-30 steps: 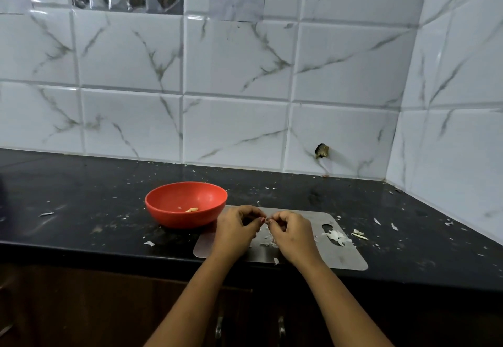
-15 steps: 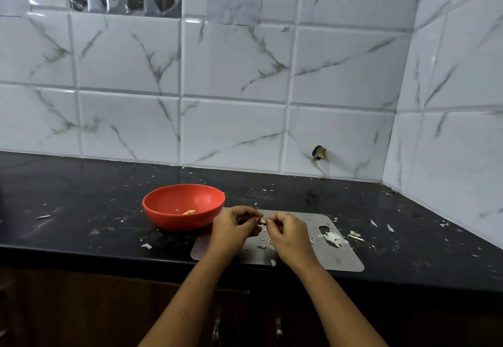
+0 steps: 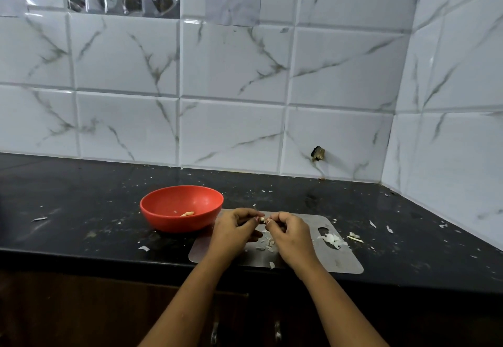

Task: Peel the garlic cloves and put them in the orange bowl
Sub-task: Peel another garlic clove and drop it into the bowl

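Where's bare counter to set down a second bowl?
Wide counter left of the orange bowl, only peel flecks; strip between steel board and tiled wall. Crowded: board centre, left hand and right hand pinching a clove over peel scraps.

Very little is changing. The left hand (image 3: pixel 232 231) and the right hand (image 3: pixel 294 235) are shifting their fingers slightly around the garlic clove (image 3: pixel 262 220) pinched between them. A pale patch of the clove is showing a little more plainly than a second ago. The whole scene is drifting slightly in view.
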### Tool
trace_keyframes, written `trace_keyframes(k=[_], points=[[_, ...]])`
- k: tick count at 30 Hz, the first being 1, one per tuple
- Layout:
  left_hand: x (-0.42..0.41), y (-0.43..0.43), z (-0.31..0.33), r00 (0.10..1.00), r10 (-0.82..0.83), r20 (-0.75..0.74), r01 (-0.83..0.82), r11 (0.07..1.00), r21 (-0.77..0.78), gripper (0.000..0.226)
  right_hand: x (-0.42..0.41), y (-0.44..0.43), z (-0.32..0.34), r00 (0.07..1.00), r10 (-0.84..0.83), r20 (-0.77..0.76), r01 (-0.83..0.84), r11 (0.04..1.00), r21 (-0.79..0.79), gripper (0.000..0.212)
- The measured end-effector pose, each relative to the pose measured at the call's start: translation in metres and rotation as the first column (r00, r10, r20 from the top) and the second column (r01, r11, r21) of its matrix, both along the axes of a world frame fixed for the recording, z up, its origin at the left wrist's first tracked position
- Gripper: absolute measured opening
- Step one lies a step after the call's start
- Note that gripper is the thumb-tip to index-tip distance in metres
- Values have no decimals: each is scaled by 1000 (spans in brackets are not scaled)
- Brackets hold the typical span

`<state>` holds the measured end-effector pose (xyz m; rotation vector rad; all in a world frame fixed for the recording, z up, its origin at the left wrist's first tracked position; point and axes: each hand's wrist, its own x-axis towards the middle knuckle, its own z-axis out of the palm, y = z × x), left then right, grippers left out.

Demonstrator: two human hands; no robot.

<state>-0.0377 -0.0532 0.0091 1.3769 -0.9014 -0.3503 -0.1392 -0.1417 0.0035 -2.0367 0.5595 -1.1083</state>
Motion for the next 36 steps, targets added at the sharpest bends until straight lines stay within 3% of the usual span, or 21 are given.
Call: trace_keyframes(k=[10, 16, 23, 29, 36], points=[[0, 1, 0, 1000, -9, 23, 8, 999, 32, 12, 2, -1, -1, 998, 12, -64, -14, 999, -30, 12], [1, 2, 3, 999, -33, -40, 34, 999, 34, 12, -2, 4, 2, 997, 38, -70, -41, 998, -37, 12], [3, 2, 2, 995, -15, -94, 16, 1000, 9, 12, -1, 1, 0, 999, -53, -2, 53, 999, 6, 7], [5, 1, 2, 998, 1, -69, 1, 999, 40, 14, 1, -1, -1, 995, -98, -36, 99, 994, 35, 3], [4, 3, 1, 992, 81, -101, -83, 996, -18, 9, 1, -2, 0, 992, -125, -29, 126, 991, 37, 23]])
